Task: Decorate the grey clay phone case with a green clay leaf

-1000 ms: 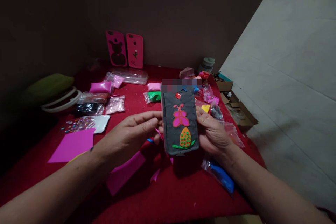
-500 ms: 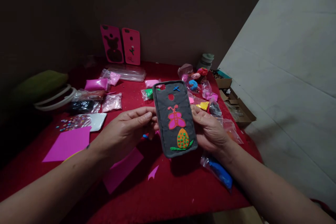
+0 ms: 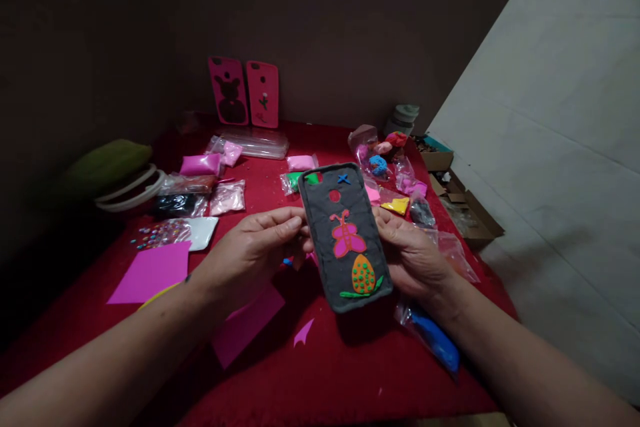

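Note:
A dark grey phone case (image 3: 323, 240), tilted, is held up above the table between my two hands. Its back carries a pink-and-orange butterfly (image 3: 349, 240), an orange egg (image 3: 363, 273) with green dots over a green strip, and a small blue cross shape near the top. My left hand (image 3: 263, 240) is closed at the case's left edge, thumb on top and some fingertips hidden behind it. On the opposite edge, my right hand (image 3: 413, 243) grips with thumb and fingers; part of that grip is hidden by the case.
Pink sheets (image 3: 150, 273) lie at left on the red tablecloth (image 3: 320, 393). Bags of coloured clay (image 3: 200, 165) are spread behind and right, with a blue bag (image 3: 435, 340) by my right forearm. Two pink phone cases (image 3: 263, 107) lean on the wall. Cardboard boxes (image 3: 475, 213) stand right.
The whole view has shifted, so things appear further right and slightly lower. Both hands keep the case, which looks a little more tilted.

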Tool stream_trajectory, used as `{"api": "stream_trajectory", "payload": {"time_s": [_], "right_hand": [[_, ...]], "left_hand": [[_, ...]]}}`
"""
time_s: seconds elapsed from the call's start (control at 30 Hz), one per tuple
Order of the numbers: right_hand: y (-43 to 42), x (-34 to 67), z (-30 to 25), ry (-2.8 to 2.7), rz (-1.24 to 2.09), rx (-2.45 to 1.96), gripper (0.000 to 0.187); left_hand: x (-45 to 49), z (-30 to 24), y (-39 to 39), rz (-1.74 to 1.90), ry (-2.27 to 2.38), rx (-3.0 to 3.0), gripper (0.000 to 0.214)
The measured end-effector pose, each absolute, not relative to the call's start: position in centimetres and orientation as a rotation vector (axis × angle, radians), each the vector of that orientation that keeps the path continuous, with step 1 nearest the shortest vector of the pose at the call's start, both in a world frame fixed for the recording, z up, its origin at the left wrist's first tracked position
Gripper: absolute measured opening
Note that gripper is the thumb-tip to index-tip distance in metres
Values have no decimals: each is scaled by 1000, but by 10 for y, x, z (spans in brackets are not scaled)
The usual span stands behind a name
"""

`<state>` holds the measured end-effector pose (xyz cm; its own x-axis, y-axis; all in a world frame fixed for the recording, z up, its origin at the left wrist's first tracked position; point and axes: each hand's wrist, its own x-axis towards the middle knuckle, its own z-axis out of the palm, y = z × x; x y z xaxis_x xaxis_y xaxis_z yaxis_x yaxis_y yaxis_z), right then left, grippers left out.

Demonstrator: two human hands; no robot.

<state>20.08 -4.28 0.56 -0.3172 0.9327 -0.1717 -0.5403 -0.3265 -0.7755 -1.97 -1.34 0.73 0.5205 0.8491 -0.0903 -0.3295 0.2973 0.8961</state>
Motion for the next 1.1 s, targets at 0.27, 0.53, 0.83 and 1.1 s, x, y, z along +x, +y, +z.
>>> {"api": "stream_trajectory", "payload": {"time_s": [0.27, 0.53, 0.83, 1.1], "right_hand": [[-41, 206, -1, -730, 1777, -809, 26], [-42, 205, 0, -745, 1780, -822, 23], [-40, 208, -5, -716, 1800, -799, 25], [-38, 212, -9, -697, 1809, -763, 16]], "left_hand": [[-20, 7, -14, 856, 647, 975, 21], [-20, 7, -14, 850, 633, 992, 16], [-20, 6, -14, 840, 619, 941, 23], [-20, 3, -16, 821, 620, 930, 28]]}}
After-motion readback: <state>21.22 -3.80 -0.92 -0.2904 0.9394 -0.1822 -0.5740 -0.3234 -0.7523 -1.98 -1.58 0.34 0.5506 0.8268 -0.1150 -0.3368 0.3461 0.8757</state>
